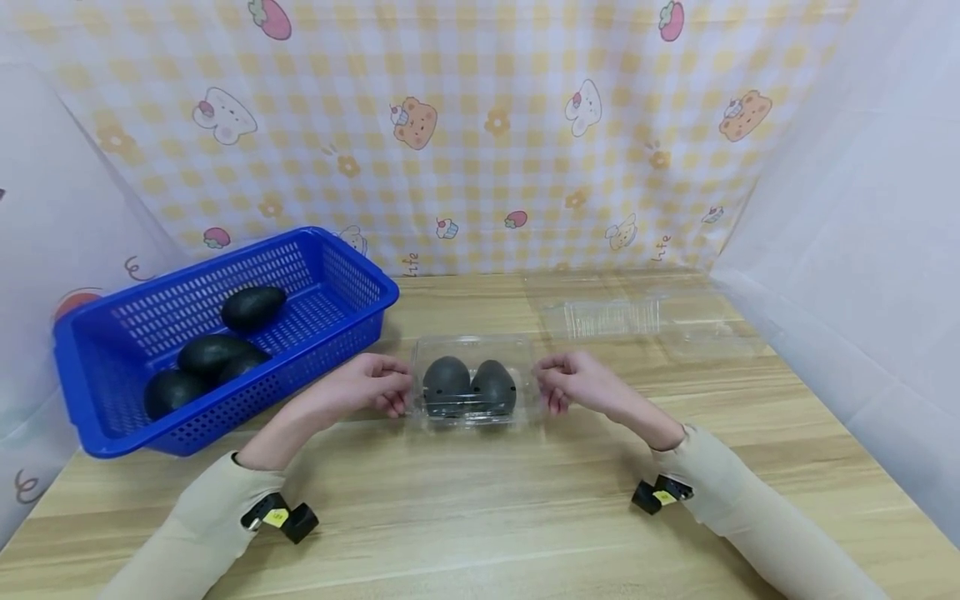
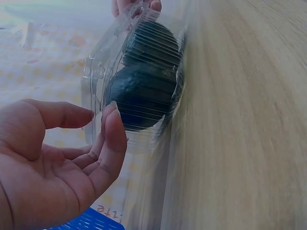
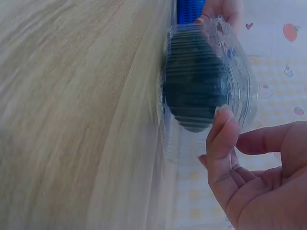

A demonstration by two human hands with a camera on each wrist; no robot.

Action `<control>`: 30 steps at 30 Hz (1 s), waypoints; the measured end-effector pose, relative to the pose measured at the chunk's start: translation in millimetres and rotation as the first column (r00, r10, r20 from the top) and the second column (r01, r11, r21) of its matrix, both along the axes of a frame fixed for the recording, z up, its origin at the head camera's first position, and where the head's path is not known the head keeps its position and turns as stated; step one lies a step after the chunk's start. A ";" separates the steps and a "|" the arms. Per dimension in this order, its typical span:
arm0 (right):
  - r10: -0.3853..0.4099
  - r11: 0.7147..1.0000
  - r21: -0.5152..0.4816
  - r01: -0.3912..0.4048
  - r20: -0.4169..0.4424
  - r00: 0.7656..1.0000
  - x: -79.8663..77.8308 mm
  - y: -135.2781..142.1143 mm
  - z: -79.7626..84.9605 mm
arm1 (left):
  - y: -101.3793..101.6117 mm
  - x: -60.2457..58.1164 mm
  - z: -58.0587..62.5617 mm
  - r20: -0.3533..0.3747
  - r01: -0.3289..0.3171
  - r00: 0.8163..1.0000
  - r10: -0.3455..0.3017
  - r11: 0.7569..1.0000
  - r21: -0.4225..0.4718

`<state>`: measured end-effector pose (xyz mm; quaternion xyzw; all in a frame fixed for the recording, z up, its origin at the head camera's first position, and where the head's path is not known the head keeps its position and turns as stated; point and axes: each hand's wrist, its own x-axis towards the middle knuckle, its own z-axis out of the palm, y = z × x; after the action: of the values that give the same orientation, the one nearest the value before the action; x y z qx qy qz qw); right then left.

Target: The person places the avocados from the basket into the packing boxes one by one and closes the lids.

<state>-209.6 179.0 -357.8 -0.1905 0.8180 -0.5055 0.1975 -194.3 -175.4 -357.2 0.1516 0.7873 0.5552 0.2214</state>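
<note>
A clear plastic clamshell box (image 1: 474, 342) sits on the wooden table, with two dark avocados (image 1: 447, 385) side by side inside. Its lid lies over them. At the box's left end, my left hand (image 1: 367, 384) pinches the rim between thumb and fingers. My right hand (image 1: 579, 385) pinches the opposite end the same way, its fingertips on the rim in the right wrist view. The ribbed side wall (image 2: 158, 52) of the box shows the avocados through it in the left wrist view.
Left of the box stands a blue perforated basket (image 1: 330, 304) with several avocados (image 1: 253, 308) in it. More clear plastic packaging (image 1: 611, 318) lies at the back right of the table (image 1: 480, 517). A checked curtain (image 1: 495, 167) hangs behind.
</note>
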 end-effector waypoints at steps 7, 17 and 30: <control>-0.046 0.999 -0.015 0.046 -0.013 0.999 -2.2 -3.8 0.2 | 2.9 -5.3 -0.4 -0.014 -0.035 0.999 0.036 0.999 0.004; -0.105 0.994 -0.009 0.105 -0.060 0.993 -7.2 -8.5 -0.4 | 4.5 -5.9 1.1 -0.025 -0.074 0.997 0.074 0.997 0.023; -0.109 0.994 -0.030 0.109 0.007 0.994 -5.1 -8.7 -1.9 | 7.8 -2.5 -1.2 0.098 -0.108 0.990 0.104 0.993 0.037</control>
<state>-214.7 170.2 -359.7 -0.1472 0.8190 -0.5284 0.1686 -196.8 -167.5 -358.3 0.0874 0.7709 0.5891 0.2258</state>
